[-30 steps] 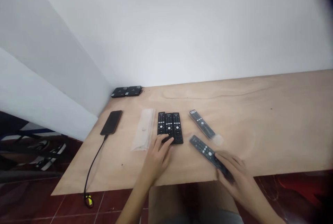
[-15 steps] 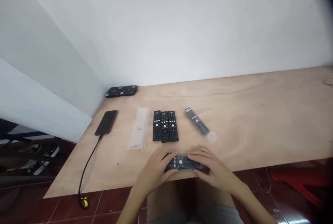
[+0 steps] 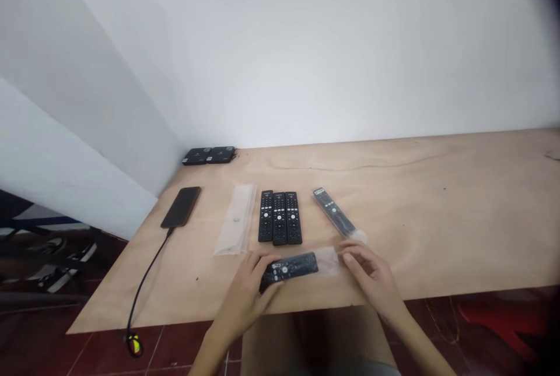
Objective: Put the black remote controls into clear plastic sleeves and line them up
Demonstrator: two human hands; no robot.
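Plywood tabletop against a white wall, above dark red floor tiles. Toward the back corner, two flat black boxes, side by side. Nearer, a black smartphone with a black cable trailing over the table edge; then a flat clear plastic sleeve; then three black remote controls, upright in a tight row; then a fourth remote, aslant, one end wrapped in clear plastic. Closest to the body, crosswise, one more black remote, its right end in a clear sleeve. Left hand closed around that remote's left end; right hand partly open, fingertips at the sleeve's end, contact impossible to tell.
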